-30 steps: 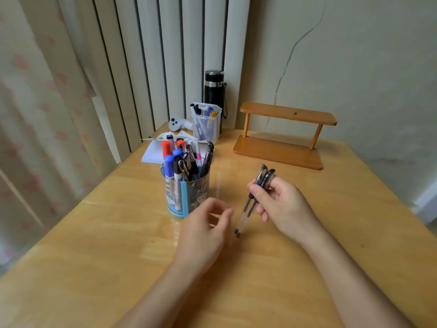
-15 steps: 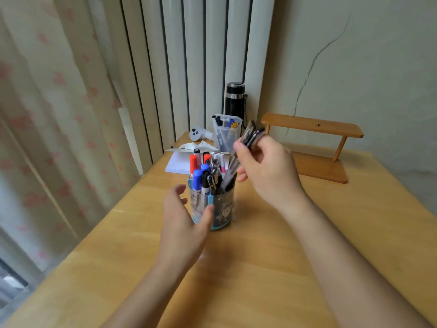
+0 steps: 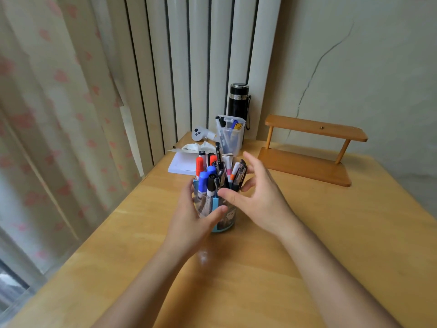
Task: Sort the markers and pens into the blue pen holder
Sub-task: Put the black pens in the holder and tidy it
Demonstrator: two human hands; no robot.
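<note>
The blue pen holder (image 3: 224,222) stands upright on the wooden table (image 3: 307,233), packed with red, blue and black markers (image 3: 203,179). My left hand (image 3: 189,223) wraps around its left and front side, thumb across the front. Two dark pens (image 3: 241,173) stand in the holder's right side. My right hand (image 3: 262,200) hovers just right of the rim with its fingers spread, thumb near the rim and fingertips close beside those dark pens, holding nothing.
Behind the holder lie a white notepad with crumpled tissue (image 3: 183,162), a white controller (image 3: 200,133), a clear plastic box with pens (image 3: 230,136) and a black flask (image 3: 238,100). A low wooden shelf (image 3: 305,162) stands at the back right. Curtains hang along the left table edge.
My right hand carried the dark pens from the table up over the holder, and they now stand inside it, released. My left hand moved in and closed around the holder.
</note>
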